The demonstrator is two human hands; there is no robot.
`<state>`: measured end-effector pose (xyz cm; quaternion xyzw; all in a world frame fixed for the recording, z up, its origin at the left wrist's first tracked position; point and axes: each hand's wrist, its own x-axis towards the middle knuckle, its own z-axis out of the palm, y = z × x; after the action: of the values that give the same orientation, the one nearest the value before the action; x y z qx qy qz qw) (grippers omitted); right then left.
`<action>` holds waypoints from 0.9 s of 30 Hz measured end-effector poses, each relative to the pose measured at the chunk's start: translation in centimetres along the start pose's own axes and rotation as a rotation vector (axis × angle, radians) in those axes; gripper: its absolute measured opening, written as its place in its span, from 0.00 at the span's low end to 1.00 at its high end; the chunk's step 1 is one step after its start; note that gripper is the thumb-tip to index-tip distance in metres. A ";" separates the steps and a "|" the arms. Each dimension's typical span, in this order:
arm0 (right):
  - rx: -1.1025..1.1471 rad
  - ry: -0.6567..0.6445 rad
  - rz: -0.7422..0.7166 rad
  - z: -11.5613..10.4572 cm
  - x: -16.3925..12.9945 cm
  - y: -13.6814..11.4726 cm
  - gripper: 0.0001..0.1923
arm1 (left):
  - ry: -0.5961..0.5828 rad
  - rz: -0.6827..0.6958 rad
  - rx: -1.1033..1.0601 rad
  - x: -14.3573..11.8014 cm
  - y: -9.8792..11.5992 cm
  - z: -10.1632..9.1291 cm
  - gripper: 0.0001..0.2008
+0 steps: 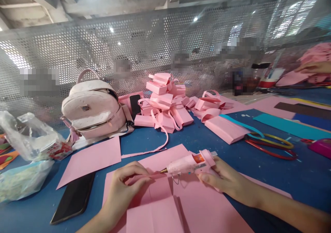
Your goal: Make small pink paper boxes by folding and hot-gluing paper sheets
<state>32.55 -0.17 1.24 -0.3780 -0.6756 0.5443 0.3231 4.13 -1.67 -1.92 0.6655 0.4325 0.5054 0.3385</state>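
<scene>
My right hand [227, 179] is wrapped round the handle of a pink hot glue gun [181, 163]. The gun points left, its metal tip at the edge of a folded pink paper piece [152, 191]. Between thumb and fingers, my left hand [126, 184] pinches the upper edge of that folded paper, close to the tip. Whether glue is coming out is too small to see. Beneath both hands lie flat pink paper sheets [207, 205]. A thin pink strip [165, 143] curls on the table just beyond.
A heap of folded pink paper bags [162, 103] stands ahead, beside a pale backpack [93, 108]. Left are a black phone [74, 196] and plastic bags [28, 139]. Coloured rings [274, 146] and a turquoise strip [289, 124] lie right. Another person's hand [315, 67] shows far right.
</scene>
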 end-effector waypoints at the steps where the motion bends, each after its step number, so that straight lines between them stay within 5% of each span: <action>1: 0.002 0.002 0.005 0.0 0.0 0.0 0.24 | -0.001 -0.001 0.000 0.0 0.0 0.0 0.06; 21: -0.108 0.029 0.025 -0.7 -0.2 -0.5 0.23 | 0.024 0.028 -0.004 -0.1 -0.1 -0.3 0.06; 27: -0.257 0.102 -0.085 -1.0 0.0 -1.0 0.22 | 0.014 0.041 0.023 -0.2 -0.2 -0.3 0.06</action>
<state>33.27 0.17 2.42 -0.4145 -0.7377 0.4193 0.3289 3.73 -1.73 -2.08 0.6746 0.4270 0.5120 0.3171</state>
